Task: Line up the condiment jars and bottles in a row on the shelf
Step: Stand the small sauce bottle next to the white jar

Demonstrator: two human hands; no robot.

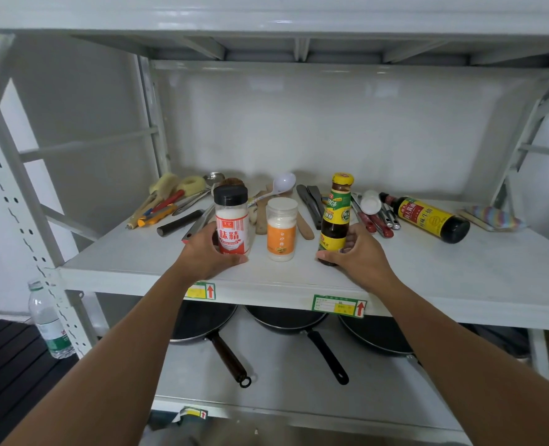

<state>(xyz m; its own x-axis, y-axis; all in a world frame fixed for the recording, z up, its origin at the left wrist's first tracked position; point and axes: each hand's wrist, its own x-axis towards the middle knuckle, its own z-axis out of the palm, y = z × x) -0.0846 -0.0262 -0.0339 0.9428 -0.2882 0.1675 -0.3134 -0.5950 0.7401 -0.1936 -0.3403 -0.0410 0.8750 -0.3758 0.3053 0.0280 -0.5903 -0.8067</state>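
Aligning now: left hand (202, 252) wraps the red-label jar (232, 220); right hand (360, 252) wraps the upright sauce bottle (336, 220).
Between hands: orange-label jar (282, 233), standing.
Next, likely: dark soy bottle (427, 218), lying beyond the right hand, needs standing up on the shelf (460, 284).

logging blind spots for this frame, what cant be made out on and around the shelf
Head view only:
- Base of the red-label jar: covered by the left hand.
- Lower label of the yellow-capped bottle: behind the right hand.
- Fine print on the lying soy sauce bottle: too small.
- Pans below: far halves hidden by the shelf.
- Striped object at the right: blurred.
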